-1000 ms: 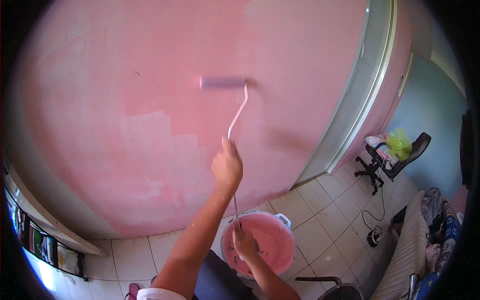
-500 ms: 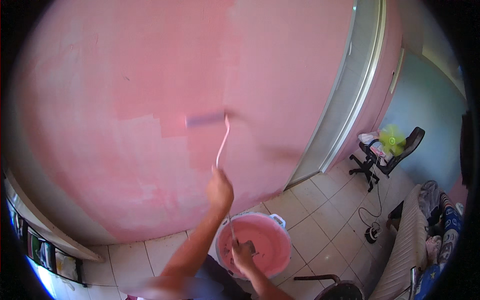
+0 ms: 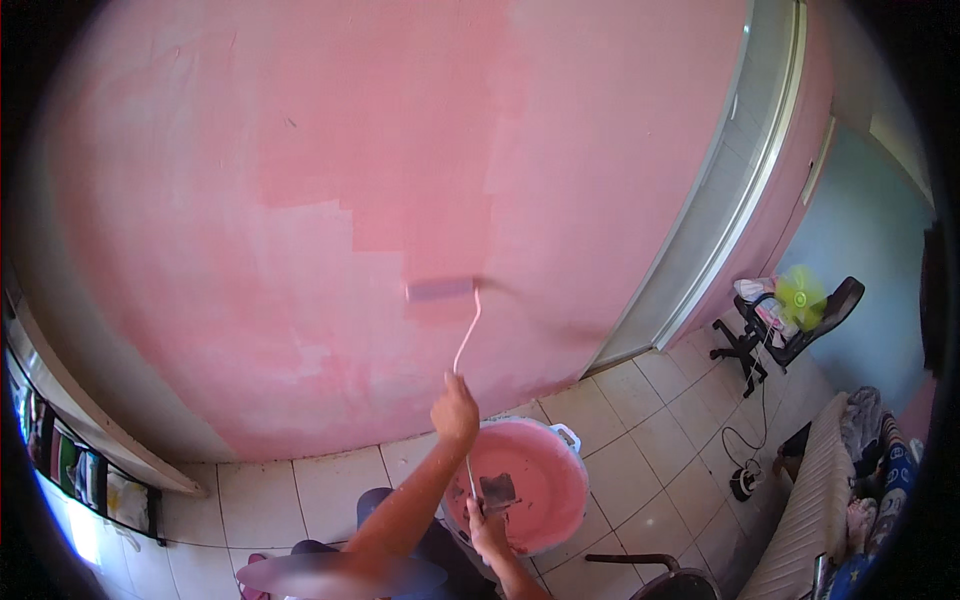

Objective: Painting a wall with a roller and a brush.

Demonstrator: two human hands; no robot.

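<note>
1. Rolling the far wall (image 3: 620, 130) pink looks like the step in hand. Roller (image 3: 440, 289) lies roughly level at the foot of a darker strip (image 3: 450, 225), apparently touching.
2. Left hand (image 3: 455, 412): fingers closed round the far part of the pole (image 3: 470, 472).
3. Right hand (image 3: 487, 530): fingers curled round the pole's near part, over the left side of the tub (image 3: 568, 490).
4. Next move, my guess: calls for even pressure, roller flat, edges overlapped into paler wall.
</note>
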